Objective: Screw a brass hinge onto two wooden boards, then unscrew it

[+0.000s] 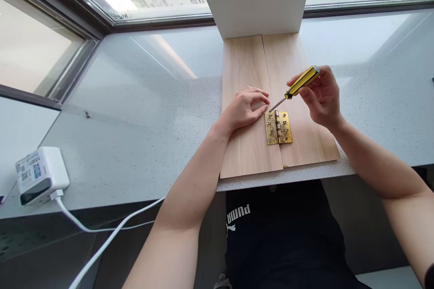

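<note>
A brass-coloured butt hinge (278, 127) lies spread across the seam of two light wooden boards (246, 153), (308, 144). My right hand (323, 97) grips the yellow and black handle of a screwdriver (301, 82), tilted so its shaft points down and left. The tip meets the upper left corner of the hinge; whether it sits in a screw head is too small to tell. My left hand (246, 106) rests on the left board, thumb and fingertips drawn together beside the tip. Anything pinched there is hidden. Several screw holes or screws dot both hinge leaves.
The boards lie on a speckled white sill (162, 113), against a white pillar (257, 0) between windows. A small dark reddish object (87, 114) lies at left. A white power adapter (44, 174) with a white cable (111, 235) occupies the front left corner.
</note>
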Motion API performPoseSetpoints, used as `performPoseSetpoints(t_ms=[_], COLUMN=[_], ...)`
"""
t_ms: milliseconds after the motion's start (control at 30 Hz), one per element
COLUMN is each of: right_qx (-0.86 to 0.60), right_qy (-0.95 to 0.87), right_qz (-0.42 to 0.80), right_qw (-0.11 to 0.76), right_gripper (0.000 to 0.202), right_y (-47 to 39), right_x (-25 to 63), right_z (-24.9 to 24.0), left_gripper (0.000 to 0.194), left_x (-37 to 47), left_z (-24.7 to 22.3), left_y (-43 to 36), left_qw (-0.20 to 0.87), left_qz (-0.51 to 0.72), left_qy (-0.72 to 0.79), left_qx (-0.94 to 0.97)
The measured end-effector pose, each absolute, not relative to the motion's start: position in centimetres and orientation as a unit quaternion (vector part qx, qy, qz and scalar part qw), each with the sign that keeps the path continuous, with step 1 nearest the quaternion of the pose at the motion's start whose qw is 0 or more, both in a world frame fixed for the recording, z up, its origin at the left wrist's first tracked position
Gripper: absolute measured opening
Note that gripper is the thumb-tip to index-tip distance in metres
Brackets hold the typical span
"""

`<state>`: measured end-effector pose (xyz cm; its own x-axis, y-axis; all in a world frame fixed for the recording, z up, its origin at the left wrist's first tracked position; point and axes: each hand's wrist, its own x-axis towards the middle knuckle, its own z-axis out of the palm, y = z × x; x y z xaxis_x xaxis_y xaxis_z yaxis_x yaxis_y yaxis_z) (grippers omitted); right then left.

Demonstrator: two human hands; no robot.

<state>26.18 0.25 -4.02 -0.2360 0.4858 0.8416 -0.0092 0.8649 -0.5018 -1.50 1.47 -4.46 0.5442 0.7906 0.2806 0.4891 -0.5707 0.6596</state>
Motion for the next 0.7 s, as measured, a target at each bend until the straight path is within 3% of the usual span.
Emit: performPoseSetpoints(t_ms=[233,400,567,700], right_qx=[-0.160,-0.180,-0.241,-0.282], right_qy=[-0.758,-0.754,-0.764,-0.747], right_qz=[0.197,0.160,0.137,0.127], right_qw=[0.601,0.612,0.583,0.589], right_gripper=[0.033,0.066,0.054,0.060], right_y=[0.5,0.9,0.1,-0.1], right_x=[26.1,26.0,26.6,27.6], right_z=[-4.6,-5.0,-3.9,-3.3], left_gripper=[0.015,0.015,0.017,0.017], left_x=[-1.3,-1.3,-1.3,-1.7], left_z=[-4.4,-3.8,-3.3,-3.3], left_y=[1.1,1.4,2.9,3.5], left_qw=[0.258,0.272,0.291,0.295], left_qz=[0.289,0.276,0.248,0.239], left_qy=[0.383,0.390,0.379,0.371], left_qx=[0.839,0.835,0.843,0.848])
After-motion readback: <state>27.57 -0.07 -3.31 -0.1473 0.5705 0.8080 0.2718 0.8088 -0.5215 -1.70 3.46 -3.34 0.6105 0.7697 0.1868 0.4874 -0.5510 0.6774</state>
